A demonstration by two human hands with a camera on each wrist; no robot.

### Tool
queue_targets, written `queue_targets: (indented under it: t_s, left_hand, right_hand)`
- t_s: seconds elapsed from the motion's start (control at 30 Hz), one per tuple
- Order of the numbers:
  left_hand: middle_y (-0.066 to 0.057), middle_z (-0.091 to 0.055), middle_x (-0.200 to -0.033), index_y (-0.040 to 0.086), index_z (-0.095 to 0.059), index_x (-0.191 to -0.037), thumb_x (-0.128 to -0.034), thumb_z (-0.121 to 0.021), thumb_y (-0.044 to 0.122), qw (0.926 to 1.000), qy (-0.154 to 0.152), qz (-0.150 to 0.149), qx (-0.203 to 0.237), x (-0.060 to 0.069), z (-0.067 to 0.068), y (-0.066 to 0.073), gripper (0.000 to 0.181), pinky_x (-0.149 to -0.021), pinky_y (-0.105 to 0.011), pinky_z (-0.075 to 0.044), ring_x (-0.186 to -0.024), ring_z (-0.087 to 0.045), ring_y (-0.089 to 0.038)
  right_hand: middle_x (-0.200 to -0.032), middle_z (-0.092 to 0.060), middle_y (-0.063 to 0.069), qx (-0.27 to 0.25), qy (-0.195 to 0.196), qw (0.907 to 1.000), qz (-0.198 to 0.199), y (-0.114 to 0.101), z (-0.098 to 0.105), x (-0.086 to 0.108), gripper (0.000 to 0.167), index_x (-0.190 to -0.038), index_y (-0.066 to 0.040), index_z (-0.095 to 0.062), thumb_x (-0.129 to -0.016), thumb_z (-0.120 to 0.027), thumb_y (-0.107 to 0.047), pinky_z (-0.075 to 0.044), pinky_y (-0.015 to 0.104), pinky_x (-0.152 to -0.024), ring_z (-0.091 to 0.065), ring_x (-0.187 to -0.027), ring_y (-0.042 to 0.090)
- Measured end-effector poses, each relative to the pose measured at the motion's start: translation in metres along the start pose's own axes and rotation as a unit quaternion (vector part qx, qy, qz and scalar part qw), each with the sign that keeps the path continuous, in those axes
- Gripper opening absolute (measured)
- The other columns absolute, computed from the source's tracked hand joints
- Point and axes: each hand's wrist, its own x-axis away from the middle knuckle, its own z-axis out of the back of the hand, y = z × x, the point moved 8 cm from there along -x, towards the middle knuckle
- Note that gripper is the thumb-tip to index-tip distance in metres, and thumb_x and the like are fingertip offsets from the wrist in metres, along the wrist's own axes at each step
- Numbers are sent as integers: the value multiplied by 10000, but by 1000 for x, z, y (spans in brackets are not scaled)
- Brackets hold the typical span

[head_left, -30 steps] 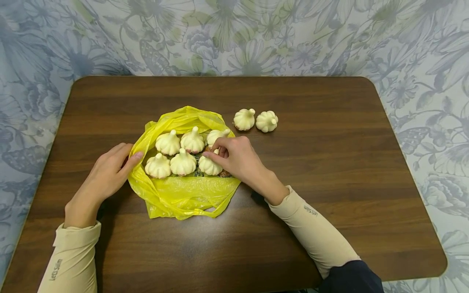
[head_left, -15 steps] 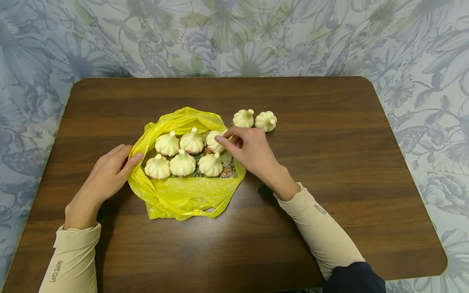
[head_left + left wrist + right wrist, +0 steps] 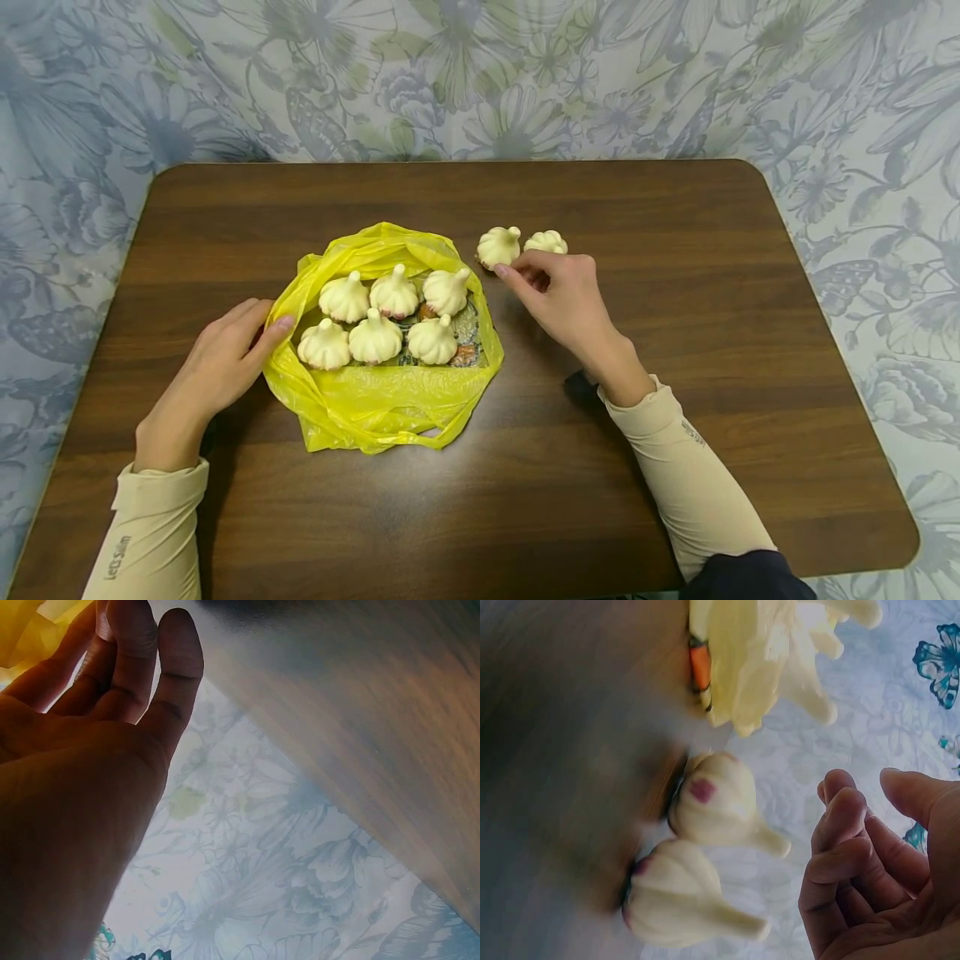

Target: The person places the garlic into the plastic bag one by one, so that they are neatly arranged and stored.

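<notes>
My left hand [image 3: 221, 358] holds the left rim of a yellow plastic bag [image 3: 390, 396], thumb over the edge and fingers outside. Inside the bag, several white garlic bulbs [image 3: 375, 337] sit upright in two rows on a dark patterned surface. To the bag's right, my right hand [image 3: 562, 304] hovers with loosely bent fingers and nothing in them. In the right wrist view its thumb and fingertips stand apart. Just beyond it on the table are a garlic bulb [image 3: 498, 247] and a second bulb [image 3: 546, 242], partly hidden by the hand.
A dark brown wooden table [image 3: 712, 333] with rounded corners bears everything. Floral wallpaper [image 3: 517, 83] rises behind its far edge. At the right end of the bag, part of the patterned surface [image 3: 467, 346] shows beside the bulbs.
My right hand has let go of the front right bulb in the bag, passed over the back right one and moved right, out of the bag. My left hand stays at the rim.
</notes>
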Motion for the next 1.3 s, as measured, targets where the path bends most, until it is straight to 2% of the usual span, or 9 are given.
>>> queue_targets:
  t_s: [0.13, 0.3, 0.43, 0.63, 0.77, 0.9, 1.0, 1.2, 1.3]
  left_hand:
    - [-108, -625, -1066, 38, -642, -1255, -1107, -548, 330, 10000, -28, 45, 27, 1, 0, 0, 340, -820, -477, -436, -914, -545, -277]
    - [-110, -629, -1078, 39, -643, -1260, -1107, -547, 336, 10000, -39, 67, 46, 0, 0, -1, 347, -827, -484, -442, -921, -549, -281]
    - [-101, -628, -1061, 41, -646, -1262, -1105, -553, 329, 10000, -25, 40, 41, 0, -1, 0, 341, -822, -471, -441, -911, -545, -270]
    - [-97, -627, -1052, 44, -649, -1258, -1103, -558, 330, 10000, -26, 32, 30, 0, -1, -2, 338, -812, -451, -434, -904, -542, -261]
    - [-100, -629, -1058, 46, -652, -1255, -1102, -562, 331, 10000, -18, 25, 35, 0, -1, -2, 336, -814, -443, -430, -907, -544, -263]
    - [-104, -626, -1061, 45, -647, -1257, -1104, -556, 338, 10000, -45, 53, 44, 0, -1, -1, 343, -817, -458, -434, -910, -543, -270]
    - [-109, -627, -1068, 39, -643, -1261, -1105, -552, 339, 9999, -61, 65, 51, 0, -1, -1, 350, -824, -477, -441, -916, -545, -278]
    - [-107, -623, -1053, 37, -646, -1248, -1106, -549, 336, 10000, -64, 48, 31, 0, -1, 0, 344, -815, -476, -440, -906, -544, -275]
    - [-105, -622, -1049, 38, -648, -1247, -1107, -548, 337, 10000, -63, 39, 33, 0, -1, 0, 345, -812, -473, -440, -903, -543, -273]
  right_hand:
    - [-676, -684, 11, 88, 257, 9996, -64, 10, 16, -2, 200, -868, -72, -789, -979, -774, -238, -442, 201, -595, -582, -587, 115]
    - [-675, -703, 39, 105, 866, 9957, -299, 29, 46, -5, 217, -850, -47, -793, -980, -765, -218, -436, 151, -596, -589, -582, 114]
    - [-674, -716, 32, 190, 1030, 9934, -461, 42, 59, -5, 251, -863, -54, -809, -994, -750, -260, -440, 133, -589, -595, -575, 85]
    - [-719, -733, 49, 224, 993, 9933, -549, 52, 55, -5, 236, -904, -58, -814, -967, -785, -283, -441, 134, -609, -605, -606, 101]
    - [-776, -731, 79, 388, 810, 9945, -542, 57, 44, -6, 209, -963, -41, -807, -921, -839, -244, -448, 162, -636, -636, -654, 160]
    - [-810, -724, 93, 551, 661, 9949, -517, 62, 37, -6, 174, -981, -25, -803, -899, -855, -169, -503, 227, -656, -676, -684, 198]
    - [-803, -713, 97, 567, 735, 9942, -542, 66, 38, -6, 122, -951, -32, -805, -899, -848, -134, -503, 240, -658, -672, -683, 207]
    - [-805, -721, 114, 504, 961, 9920, -639, 70, 46, -6, 86, -924, -38, -809, -921, -819, -124, -420, 129, -655, -645, -681, 211]
    - [-813, -731, 110, 468, 1065, 9907, -711, 69, 52, -5, 100, -924, -30, -808, -928, -813, -130, -433, 125, -652, -637, -682, 180]
